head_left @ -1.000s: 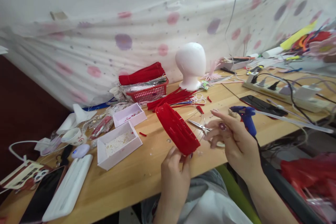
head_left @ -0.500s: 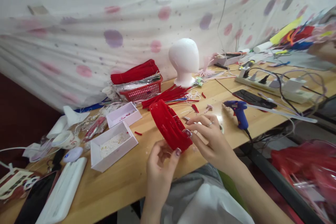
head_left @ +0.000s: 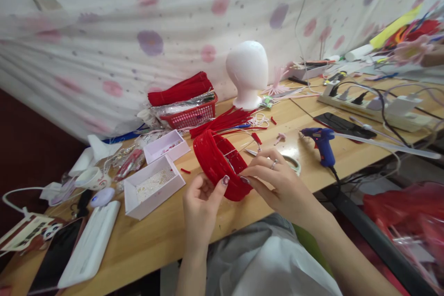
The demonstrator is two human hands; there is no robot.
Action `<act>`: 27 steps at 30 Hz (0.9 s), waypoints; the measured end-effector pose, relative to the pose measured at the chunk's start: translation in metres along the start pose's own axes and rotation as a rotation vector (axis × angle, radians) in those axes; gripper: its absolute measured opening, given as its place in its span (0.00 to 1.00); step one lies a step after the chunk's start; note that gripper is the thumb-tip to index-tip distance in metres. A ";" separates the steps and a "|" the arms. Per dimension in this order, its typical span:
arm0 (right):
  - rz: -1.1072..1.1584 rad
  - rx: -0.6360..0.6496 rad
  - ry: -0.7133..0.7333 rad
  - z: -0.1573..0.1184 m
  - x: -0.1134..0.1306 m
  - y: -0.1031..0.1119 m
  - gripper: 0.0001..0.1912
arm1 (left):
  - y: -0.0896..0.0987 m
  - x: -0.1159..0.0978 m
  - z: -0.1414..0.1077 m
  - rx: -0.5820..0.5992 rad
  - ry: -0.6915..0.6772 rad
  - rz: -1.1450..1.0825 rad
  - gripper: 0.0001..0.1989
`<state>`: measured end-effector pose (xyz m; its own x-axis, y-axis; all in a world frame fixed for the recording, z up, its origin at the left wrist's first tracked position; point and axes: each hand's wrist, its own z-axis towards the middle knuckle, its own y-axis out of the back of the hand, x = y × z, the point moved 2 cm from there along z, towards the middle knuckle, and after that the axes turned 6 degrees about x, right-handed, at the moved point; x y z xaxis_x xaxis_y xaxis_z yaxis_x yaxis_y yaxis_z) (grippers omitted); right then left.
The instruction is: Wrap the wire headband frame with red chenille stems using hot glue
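Note:
A wide red velvety band [head_left: 215, 159], shaped like a ring, is held tilted above the table's front part. Thin wires cross its hollow inside, and one long wire with a red tip [head_left: 256, 138] sticks out to the right. My left hand [head_left: 204, 199] grips the lower left of the band, its thumb pressed on the outer face and its fingers partly hidden behind. At the right rim my right hand [head_left: 274, 178] pinches the edge between thumb and fingers. Partly behind the right hand lie scissors [head_left: 250, 152] and a roll of tape [head_left: 294, 165].
A blue glue gun [head_left: 321, 143] lies to the right, near a phone [head_left: 342, 125] and a power strip [head_left: 374, 111]. White boxes [head_left: 154, 187] of beads stand left. Behind are a red basket [head_left: 194, 115] and a foam head [head_left: 247, 69]. Another person's hand [head_left: 433, 57] shows far right.
The band has tipped so that more of its wired inside shows. My right fingers have come closer together on its rim. The view has shifted a little.

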<state>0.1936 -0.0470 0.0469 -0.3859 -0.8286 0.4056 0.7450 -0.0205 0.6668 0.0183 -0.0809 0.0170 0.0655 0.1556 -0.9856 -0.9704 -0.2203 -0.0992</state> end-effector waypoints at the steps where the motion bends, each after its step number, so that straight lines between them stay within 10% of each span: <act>1: 0.000 0.004 0.000 0.000 0.000 0.000 0.08 | 0.001 -0.001 0.000 0.009 0.003 -0.018 0.11; 27: 0.042 -0.013 0.045 0.000 0.000 -0.004 0.08 | 0.003 -0.002 -0.004 0.034 0.109 -0.255 0.15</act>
<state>0.1902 -0.0470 0.0445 -0.3296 -0.8530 0.4046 0.7672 0.0078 0.6414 0.0164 -0.0859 0.0185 0.3314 0.0971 -0.9385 -0.9265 -0.1546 -0.3432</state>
